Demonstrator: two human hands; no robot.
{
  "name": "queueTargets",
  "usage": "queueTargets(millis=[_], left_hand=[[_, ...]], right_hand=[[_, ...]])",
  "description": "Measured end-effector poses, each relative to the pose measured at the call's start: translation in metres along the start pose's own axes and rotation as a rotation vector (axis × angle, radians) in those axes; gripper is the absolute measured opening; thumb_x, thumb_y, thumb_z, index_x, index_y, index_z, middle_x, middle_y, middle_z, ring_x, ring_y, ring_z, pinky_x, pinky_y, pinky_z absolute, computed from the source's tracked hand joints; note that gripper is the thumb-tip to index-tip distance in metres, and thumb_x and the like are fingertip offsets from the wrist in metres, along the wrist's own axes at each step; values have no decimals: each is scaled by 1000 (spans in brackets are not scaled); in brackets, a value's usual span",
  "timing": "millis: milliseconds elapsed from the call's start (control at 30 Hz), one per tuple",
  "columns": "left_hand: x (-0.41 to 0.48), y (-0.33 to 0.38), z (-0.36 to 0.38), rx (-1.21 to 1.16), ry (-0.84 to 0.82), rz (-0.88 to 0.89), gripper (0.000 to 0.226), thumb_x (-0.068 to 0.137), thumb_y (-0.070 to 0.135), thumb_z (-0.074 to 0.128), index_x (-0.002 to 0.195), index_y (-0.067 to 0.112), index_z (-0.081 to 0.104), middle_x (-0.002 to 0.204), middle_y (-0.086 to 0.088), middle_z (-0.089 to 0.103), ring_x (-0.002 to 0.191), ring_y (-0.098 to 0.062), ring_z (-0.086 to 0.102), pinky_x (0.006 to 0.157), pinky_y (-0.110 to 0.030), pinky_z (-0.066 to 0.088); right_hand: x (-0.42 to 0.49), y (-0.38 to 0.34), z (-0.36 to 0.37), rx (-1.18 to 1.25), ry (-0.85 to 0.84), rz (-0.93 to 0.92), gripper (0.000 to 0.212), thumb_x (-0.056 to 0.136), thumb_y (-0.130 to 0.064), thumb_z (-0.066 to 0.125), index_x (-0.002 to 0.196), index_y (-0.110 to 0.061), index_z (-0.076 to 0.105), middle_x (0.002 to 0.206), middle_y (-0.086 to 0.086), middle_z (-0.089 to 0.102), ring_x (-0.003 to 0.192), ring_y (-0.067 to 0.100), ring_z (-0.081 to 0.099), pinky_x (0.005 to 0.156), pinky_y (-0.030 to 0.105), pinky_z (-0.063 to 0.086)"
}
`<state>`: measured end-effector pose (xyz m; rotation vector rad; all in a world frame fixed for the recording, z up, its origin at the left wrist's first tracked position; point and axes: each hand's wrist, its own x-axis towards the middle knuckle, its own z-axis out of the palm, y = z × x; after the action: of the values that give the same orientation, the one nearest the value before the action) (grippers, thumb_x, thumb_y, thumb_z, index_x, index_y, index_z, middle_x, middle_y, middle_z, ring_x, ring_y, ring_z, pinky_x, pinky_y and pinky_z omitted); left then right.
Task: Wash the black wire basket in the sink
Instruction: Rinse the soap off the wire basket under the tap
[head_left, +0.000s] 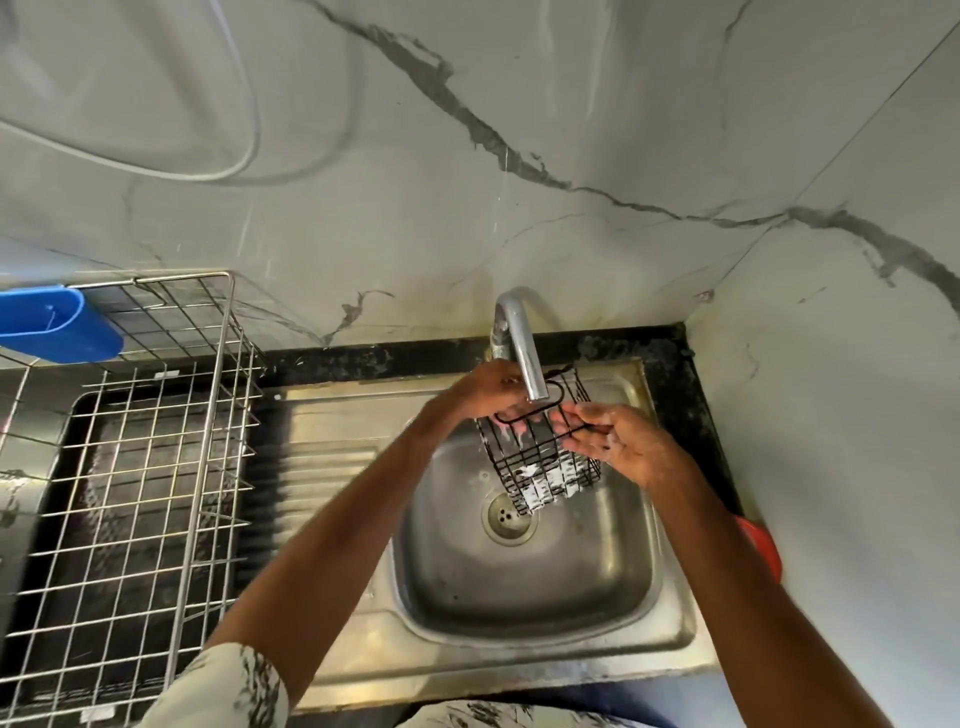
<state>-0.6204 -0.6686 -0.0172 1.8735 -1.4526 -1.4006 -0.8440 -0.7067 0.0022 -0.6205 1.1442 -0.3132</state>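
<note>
The black wire basket (540, 467) hangs tilted over the steel sink bowl (524, 582), right under the chrome tap (524, 348). White foam clings to its lower wires. My left hand (483, 389) grips the basket's rim at the top left, fingers curled into it. My right hand (618, 441) pinches the rim wire on the right side with fingertips, and soap shows on that hand. The drain (509, 517) lies just below the basket.
A steel wire dish rack (145, 467) stands on the counter at the left, with a blue plastic holder (57, 325) hooked on its back edge. The ribbed drainboard (332, 457) lies between rack and bowl. A red object (761, 551) sits at the right wall.
</note>
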Motion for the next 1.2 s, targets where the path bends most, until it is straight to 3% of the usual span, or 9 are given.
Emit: queueTargets(millis=[100,300,400,533,633,767,933,1067,1200], left_hand=[[-18,8,-11,-279,-123,-60,26,109,25,51,116,7,68,102,-15,77,80,-16,77,78,-30,64],[-37,3,17,-734,179,-243,33,111,21,47,108,-5,67,88,-21,77,75,-33,76,69,-45,66],[-40,-1,34,-868,302,-311,35,112,22,43,109,-1,69,96,-25,77,88,-40,77,85,-58,62],[-43,-1,44,-960,456,-412,28,110,16,44,103,3,67,89,-15,75,80,-27,74,75,-41,62],[-47,-7,44,-1011,484,-441,29,108,20,47,111,7,72,94,-11,77,86,-25,72,70,-33,57],[-57,-14,51,-1104,557,-437,24,108,27,52,118,13,69,104,-13,78,98,-29,76,89,-46,61],[-70,-15,62,-1092,492,-356,24,109,21,48,113,7,68,100,-10,78,94,-20,76,77,-31,60],[-81,-10,60,-1087,502,-347,28,111,19,41,111,5,65,93,-10,79,88,-22,78,74,-37,64],[-81,-17,51,-1149,582,-371,27,110,18,44,114,5,67,95,-12,79,97,-30,75,91,-49,60]], right_hand=[[10,-19,9,-160,-48,-32,20,94,-6,63,111,3,69,107,18,75,101,29,74,88,43,58],[33,-27,34,-511,44,-301,12,90,-16,73,100,-9,75,89,9,76,80,22,72,71,34,62],[39,-14,55,-922,211,-624,7,86,-9,74,93,-11,76,86,8,75,72,17,66,65,32,56],[20,30,84,-1215,111,-717,43,104,-32,50,138,-5,50,108,17,66,88,26,67,70,35,55],[0,62,80,-1582,-9,-763,57,111,-36,25,160,-10,14,166,18,14,155,29,11,123,50,15],[-23,85,65,-1569,-27,-717,63,108,-48,12,159,-20,-12,165,-1,-22,151,11,-24,122,37,-13],[-1,63,72,-1559,-168,-591,68,102,-56,-1,161,-22,-6,164,-5,-27,148,10,-30,123,47,-11],[28,35,96,-1611,-208,-570,87,98,-63,-6,145,-14,49,169,2,-10,155,19,-14,124,57,3],[37,34,109,-1602,-231,-671,52,109,-39,25,152,-13,40,166,11,22,155,25,9,127,47,-1]])
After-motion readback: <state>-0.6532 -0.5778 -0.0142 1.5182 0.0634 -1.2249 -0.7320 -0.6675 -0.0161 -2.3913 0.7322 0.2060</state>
